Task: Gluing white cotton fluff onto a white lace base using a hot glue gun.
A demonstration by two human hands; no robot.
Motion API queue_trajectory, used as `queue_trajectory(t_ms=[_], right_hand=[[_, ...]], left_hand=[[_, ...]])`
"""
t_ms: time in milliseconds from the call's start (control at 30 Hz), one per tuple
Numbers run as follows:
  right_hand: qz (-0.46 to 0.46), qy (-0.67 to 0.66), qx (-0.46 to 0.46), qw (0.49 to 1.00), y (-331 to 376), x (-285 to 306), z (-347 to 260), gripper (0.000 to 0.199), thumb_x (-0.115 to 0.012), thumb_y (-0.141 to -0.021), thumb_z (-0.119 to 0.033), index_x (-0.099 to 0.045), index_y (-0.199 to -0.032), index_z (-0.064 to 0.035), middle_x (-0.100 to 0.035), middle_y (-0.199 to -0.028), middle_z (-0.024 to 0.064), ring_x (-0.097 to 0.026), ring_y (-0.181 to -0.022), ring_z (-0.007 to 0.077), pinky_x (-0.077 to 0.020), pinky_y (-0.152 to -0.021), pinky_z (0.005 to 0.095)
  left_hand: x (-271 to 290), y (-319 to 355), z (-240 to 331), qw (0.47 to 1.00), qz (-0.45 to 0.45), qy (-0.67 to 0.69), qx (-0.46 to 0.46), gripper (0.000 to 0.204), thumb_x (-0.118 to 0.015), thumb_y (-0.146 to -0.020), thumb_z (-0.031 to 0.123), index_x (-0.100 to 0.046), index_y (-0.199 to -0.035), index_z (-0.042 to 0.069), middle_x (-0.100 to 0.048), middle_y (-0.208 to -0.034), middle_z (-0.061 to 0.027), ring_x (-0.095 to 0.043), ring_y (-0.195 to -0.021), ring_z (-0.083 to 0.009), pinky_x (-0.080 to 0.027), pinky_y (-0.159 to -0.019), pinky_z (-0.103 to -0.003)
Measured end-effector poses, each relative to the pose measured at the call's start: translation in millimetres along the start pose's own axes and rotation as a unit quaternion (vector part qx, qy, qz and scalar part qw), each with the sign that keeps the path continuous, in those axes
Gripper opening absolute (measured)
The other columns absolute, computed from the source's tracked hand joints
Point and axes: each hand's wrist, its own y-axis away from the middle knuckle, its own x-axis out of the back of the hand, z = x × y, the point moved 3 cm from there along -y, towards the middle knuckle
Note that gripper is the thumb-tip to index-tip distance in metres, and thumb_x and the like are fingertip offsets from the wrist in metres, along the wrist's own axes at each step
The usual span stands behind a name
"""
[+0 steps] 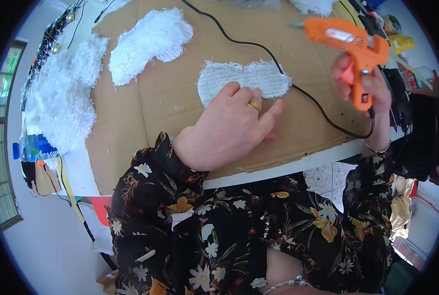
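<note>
Floral sleeves frame the left hand (229,125), pressed flat and open on a fluffy white fabric piece (244,78), pinning it mid-cardboard (131,128). Her right hand (372,88) grips an orange glue gun (350,46) lifted clear near the tabletop's right edge.

Left hand (228,125) covers the lower edge of the white fuzzy piece (244,81), so can't see how far it runs under the palm, and the fingertips vanish into the fluff. Right hand (364,88) wraps the orange glue gun (350,46) grip; trigger finger mostly hidden, nozzle tip blurry, can't tell if any glue's coming out. Black cord (259,46) runs off the top edge, other end unseen. Stuff at the top right corner is a jumble, too small and warped to ID. Blue bottle (32,147) on the left is partly cut by the table (259,174) edge and fisheye blur.
</note>
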Motion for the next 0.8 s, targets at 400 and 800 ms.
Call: queue_trajectory(t_ms=[400,800], right_hand=[[0.095,0.441,0.015,0.892,25,5,-60,0.042,-0.064,-0.084,-0.021,-0.058,-0.121,-0.0016,-0.063,-0.11,0.0108,-0.059,-0.089,0.0143,-0.0477,-0.078,0.0295],[0.058,0.35,0.014,0.935,2,-7,-17,0.036,-0.061,-0.088,-0.013,-0.058,-0.123,-0.0052,-0.064,-0.112,0.0042,-0.058,-0.094,0.0111,-0.0471,-0.08,0.0243]], left_hand=[[-3,7,-1,0.999,-0.021,0.038,0.012,0.051,-0.071,-0.074,0.032,-0.057,-0.116,0.006,-0.06,-0.102,-0.011,-0.056,-0.082,-0.0212,-0.044,-0.079,-0.035],[8,0,5,0.999,0.001,0.041,-0.002,0.046,-0.066,-0.078,0.034,-0.061,-0.11,0.001,-0.063,-0.083,-0.0146,-0.056,-0.081,-0.023,-0.044,-0.081,-0.038]])
